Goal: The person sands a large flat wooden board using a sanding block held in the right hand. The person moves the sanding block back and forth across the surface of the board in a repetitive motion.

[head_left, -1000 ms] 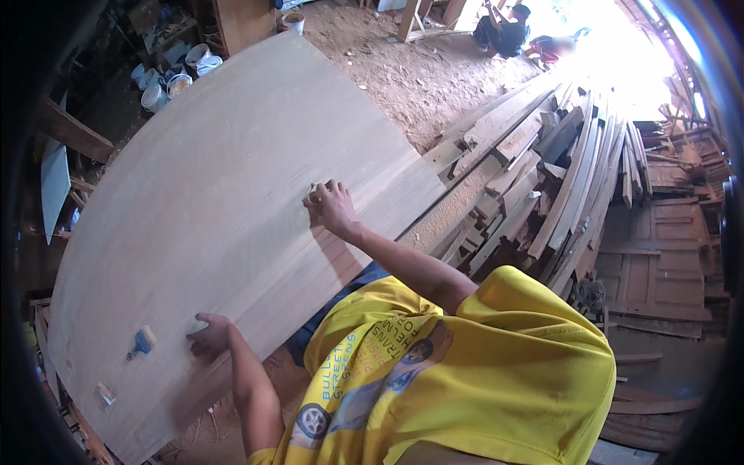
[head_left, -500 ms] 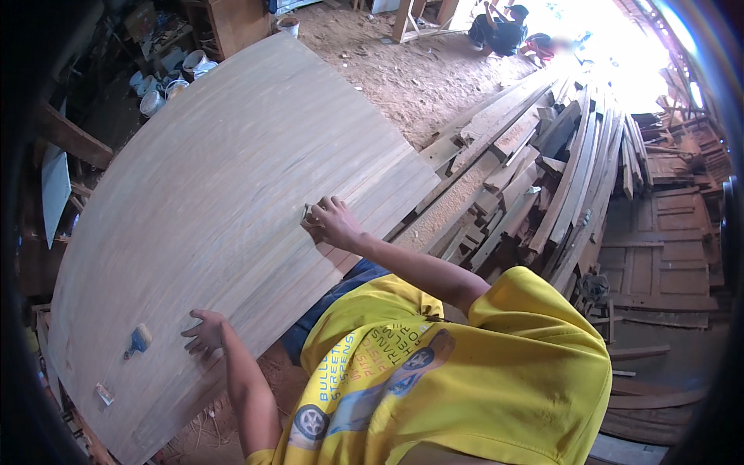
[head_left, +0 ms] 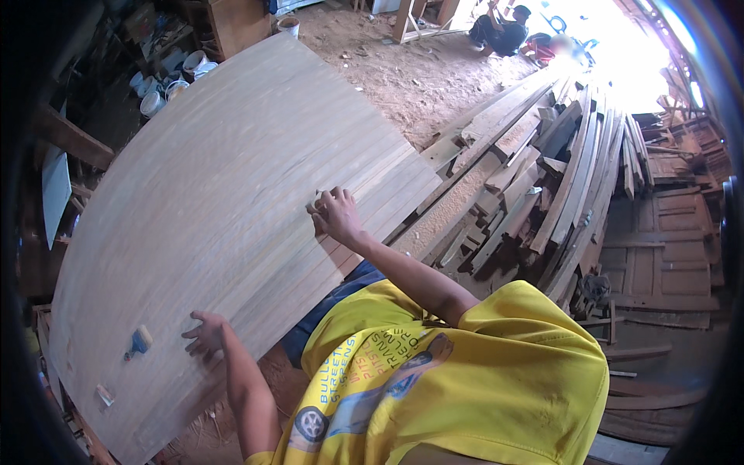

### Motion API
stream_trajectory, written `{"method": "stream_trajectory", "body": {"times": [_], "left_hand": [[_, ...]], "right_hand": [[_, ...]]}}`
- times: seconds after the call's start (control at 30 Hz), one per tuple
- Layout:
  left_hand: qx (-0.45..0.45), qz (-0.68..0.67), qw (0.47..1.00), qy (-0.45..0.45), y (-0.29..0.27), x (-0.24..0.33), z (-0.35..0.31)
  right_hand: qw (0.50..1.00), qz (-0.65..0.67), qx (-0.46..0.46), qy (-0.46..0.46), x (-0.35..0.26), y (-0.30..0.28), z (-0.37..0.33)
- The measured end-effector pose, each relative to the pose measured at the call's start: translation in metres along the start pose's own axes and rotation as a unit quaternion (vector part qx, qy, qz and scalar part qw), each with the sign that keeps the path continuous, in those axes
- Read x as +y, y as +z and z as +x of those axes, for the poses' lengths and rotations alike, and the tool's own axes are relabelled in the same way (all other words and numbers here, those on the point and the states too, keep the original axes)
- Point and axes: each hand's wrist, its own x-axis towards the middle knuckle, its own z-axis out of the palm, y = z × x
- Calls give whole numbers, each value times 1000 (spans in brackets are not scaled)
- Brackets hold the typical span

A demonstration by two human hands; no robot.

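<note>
My right hand [head_left: 335, 213] is out on the big wooden panel [head_left: 217, 178], near its right edge, fingers curled down over a small pale pad [head_left: 314, 203] pressed flat to the wood. Only a corner of the pad shows past my knuckles, at the far-left side of the hand.

My left hand [head_left: 204, 335] lies near the panel's near edge, fingers spread wide and resting flat on the surface, holding nothing.

The panel is made of narrow glued strips, pale, and takes up most of the left and middle of the view, sloping from the near left up toward the far middle.

Just left of my left hand a small blue-handled brush [head_left: 139, 342] lies on the panel, apart from my fingers. Nearer still, by the near-left corner, sits a small pale scrap [head_left: 105, 396]; can't tell what it is.

To the right of the panel there's a stack of planks [head_left: 542, 178]. Far left, beyond the panel, white buckets [head_left: 167, 77] stand on the ground. Far off, a person [head_left: 502, 27] crouches on the dirt floor [head_left: 403, 62].
</note>
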Motion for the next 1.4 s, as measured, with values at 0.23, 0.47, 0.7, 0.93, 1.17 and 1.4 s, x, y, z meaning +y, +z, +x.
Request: {"method": "stream_trajectory", "body": {"times": [0.23, 0.47, 0.7, 0.93, 1.17, 1.4], "left_hand": [[-3, 10, 1000, -11, 4, 0, 5], [0, -11, 1000, -7, -1, 2, 1], [-2, 6, 1000, -9, 2, -2, 5], [8, -14, 1000, -4, -1, 1, 1], [-13, 7, 1000, -1, -12, 3, -3], [1, -12, 1000, -8, -9, 2, -4]], "right_hand": [[991, 34, -72, -111, -3, 5, -6], [972, -115, -40, -200, -1, 7, 2], [999, 4, -33, 8, 4, 2, 11], [988, 44, -112, -96, -4, 0, 6], [988, -8, -98, -122, -5, 5, 2], [981, -3, -170, -98, -14, -3, -3]]}}
